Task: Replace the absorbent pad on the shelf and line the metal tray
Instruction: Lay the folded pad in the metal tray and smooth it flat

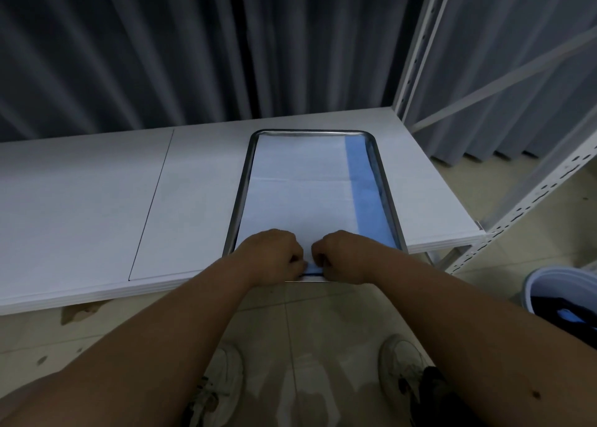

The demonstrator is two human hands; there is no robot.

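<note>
Two bare hands work side by side at the near end of a metal tray [240, 181] in the centre of the frame, where most of the lining job looks done. From the left of the frame, a white shelf [97, 200] runs across, its boards bare on that side and showing no pad of their own, so whether the shelf's pad is yet to be replaced cannot be told. Right of that, the tray sits on the shelf's right half, and a pad [297, 187] lies flat inside it, white face up, with a blue strip showing along its right side. At lower centre, the left hand [271, 258] has its fingers curled down on the pad's near edge, and the right hand [342, 255], almost touching it, grips the same edge, where a fold of blue shows between the two fists. By the look of it, only this near edge is left to tuck or smooth against the tray's rim. At the right edge of the frame stands a white shelving upright [416, 71], and below it a white bin [562, 294] holding something dark and blue. No brand, label or writing can be read anywhere.
</note>
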